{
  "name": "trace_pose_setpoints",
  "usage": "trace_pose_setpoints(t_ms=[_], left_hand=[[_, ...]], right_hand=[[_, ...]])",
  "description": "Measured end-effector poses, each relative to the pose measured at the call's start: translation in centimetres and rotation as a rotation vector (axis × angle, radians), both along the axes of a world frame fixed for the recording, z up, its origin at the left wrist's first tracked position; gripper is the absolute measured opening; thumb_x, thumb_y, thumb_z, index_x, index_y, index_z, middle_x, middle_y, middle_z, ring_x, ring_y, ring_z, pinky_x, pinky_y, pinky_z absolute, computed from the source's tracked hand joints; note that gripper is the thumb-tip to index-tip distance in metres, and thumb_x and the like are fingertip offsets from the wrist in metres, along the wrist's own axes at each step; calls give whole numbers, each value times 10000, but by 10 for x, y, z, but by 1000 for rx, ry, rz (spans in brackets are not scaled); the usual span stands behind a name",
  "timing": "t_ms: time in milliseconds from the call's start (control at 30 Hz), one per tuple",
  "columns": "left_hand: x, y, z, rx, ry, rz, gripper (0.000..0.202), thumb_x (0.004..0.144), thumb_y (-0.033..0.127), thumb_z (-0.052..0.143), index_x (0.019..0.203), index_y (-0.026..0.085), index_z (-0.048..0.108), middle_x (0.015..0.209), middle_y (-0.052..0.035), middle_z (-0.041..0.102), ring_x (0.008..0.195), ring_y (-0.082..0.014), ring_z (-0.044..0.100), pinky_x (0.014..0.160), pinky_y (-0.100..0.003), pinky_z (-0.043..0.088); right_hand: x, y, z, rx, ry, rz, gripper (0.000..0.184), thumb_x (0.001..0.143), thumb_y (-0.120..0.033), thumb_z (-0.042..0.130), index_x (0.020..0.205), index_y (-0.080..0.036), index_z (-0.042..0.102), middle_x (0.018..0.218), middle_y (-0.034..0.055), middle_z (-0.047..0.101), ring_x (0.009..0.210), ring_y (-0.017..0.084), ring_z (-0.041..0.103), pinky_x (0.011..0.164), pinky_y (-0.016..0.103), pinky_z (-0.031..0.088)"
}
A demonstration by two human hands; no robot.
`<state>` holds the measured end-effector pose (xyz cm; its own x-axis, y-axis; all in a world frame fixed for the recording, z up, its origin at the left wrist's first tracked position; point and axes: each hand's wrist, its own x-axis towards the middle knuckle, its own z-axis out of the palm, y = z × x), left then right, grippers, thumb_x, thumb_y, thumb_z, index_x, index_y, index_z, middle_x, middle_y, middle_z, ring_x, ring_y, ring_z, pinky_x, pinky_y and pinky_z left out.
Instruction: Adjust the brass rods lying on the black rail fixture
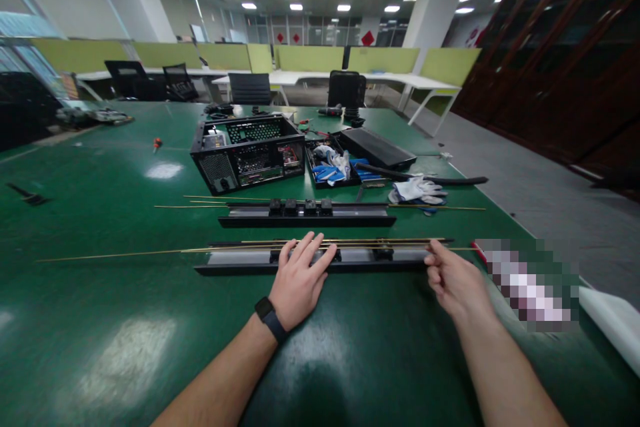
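Left hand (300,287): fingers splayed loose over rail (240,258) | right hand (453,280): pinching brass rod (360,247) | beyond fingertips: black tray (352,181) holding gloves (341,163)

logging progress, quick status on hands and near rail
Left hand spread palm-down over near rail. Right hand pinching brass rods at rail's right end. Far rail lies beyond.

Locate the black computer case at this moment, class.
In the head view, the computer case stands left of centre on the green table, just beyond the farther black rail and left of the blue-and-white gloves.
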<state>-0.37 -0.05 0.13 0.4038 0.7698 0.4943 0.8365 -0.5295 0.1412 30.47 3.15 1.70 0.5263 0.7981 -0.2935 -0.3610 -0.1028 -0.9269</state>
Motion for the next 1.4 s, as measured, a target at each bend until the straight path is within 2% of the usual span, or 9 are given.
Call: trace_pose_setpoints(t_ms=[100,267,333,500,567,767,967,1167,1400], left_hand=[[0,0,0,6,-2,-2,546,959,217,589,1491,304,499,1564,-85,485,1474,-293,399,1193,-523,274],[1,0,0,1,-3,-2,548,964,214,581,1497,300,490,1569,-88,479,1484,-296,381,1193,-531,266],[1,0,0,-2,-4,-3,544,970,214,570,1501,301,485,1571,-88,476,1486,-294,377,1194,-532,262],[1,1,-1,5,-7,-7,548,965,215,576,1499,303,488,1565,-89,484,1477,-296,392,1191,-530,271],[1,1,-2,12,-8,-8,551,960,213,581,1496,300,493,1564,-92,484,1475,-298,394,1190,-532,273],[1,1,-2,7,-3,-5,539,969,218,568,1496,296,491,1572,-88,474,1487,-292,377,1195,-528,265],[1,0,-1,11,-3,-5,552,957,216,583,1495,301,493,1561,-90,488,1477,-294,392,1195,-526,272],[1,0,-1,3,-6,-5,536,972,217,563,1497,297,491,1571,-91,475,1484,-293,381,1196,-534,264],[1,0,-1,9,-12,-8,547,965,211,568,1498,303,488,1562,-93,486,1481,-300,387,1189,-540,276]], right_hand=[[4,1,1,9,-14,-94,226,792,-317,791,786,-135,658,544,-25,574,302,50,383,227,151,208],[-11,-4,-4,23,-9,210,376,677,-411,887,778,-124,666,569,-4,600,297,44,365,224,151,184],[-16,-5,-5,12,-17,264,427,651,-457,903,783,-130,663,585,5,616,295,46,369,224,150,174],[-6,-1,-1,14,-23,11,373,706,-433,876,774,-157,635,555,-25,582,308,48,379,228,144,204],[-5,-1,0,22,-17,-1,357,720,-427,866,775,-159,637,536,-37,558,310,48,378,230,141,211],[-17,-5,-7,29,-33,294,442,663,-487,894,785,-137,653,583,2,619,299,42,370,228,147,176],[-8,-1,-5,38,-35,1,370,697,-426,868,788,-150,638,549,-30,578,319,51,385,232,143,211],[-19,-6,-3,39,-39,261,451,638,-483,910,786,-146,649,593,-4,615,314,39,366,228,141,186],[-9,-2,-1,58,-1,20,351,691,-395,879,775,-155,637,549,-32,570,326,46,378,232,140,219]])
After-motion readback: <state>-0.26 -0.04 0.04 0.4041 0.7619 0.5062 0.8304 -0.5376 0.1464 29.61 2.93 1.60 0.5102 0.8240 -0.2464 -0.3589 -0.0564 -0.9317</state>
